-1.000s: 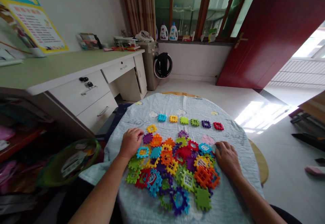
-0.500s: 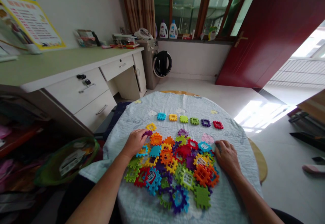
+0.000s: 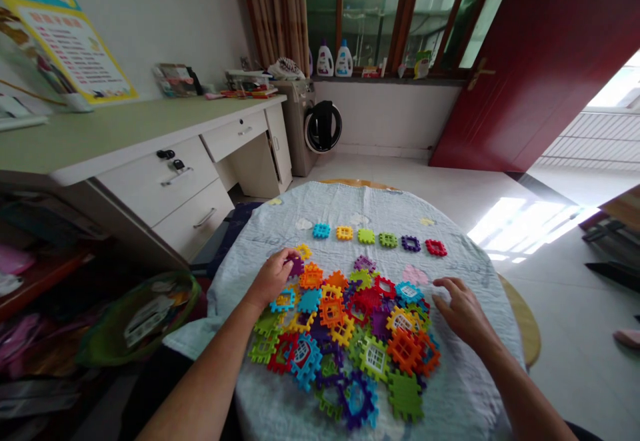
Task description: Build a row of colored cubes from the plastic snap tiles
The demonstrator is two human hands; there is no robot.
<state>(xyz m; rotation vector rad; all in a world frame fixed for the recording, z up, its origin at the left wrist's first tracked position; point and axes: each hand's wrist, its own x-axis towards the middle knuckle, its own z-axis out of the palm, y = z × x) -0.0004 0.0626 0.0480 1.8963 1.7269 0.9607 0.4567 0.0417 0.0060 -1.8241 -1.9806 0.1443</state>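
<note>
My left hand is closed on a purple toothed building tile at the left back of the pile, its fingers covering part of it. Just behind it lies a yellow tile. Right of the pile, my right hand holds nothing, with thumb and fingers apart above the cloth. Between my hands spreads a heap of square plastic tiles with notched edges, among them an orange tile, a flat green tile and a light blue tile. Some overlap and are partly hidden.
Behind the heap, several tiles form a row, from a blue tile to a red tile. A pale blue cloth covers the round table. A desk stands left, with a green basket below. A washing machine is farther back.
My right hand has lifted and shifted slightly right, its fingers opening away from the pile's edge. My left hand keeps the purple tile, now showing more of it. The view has shifted slightly.
</note>
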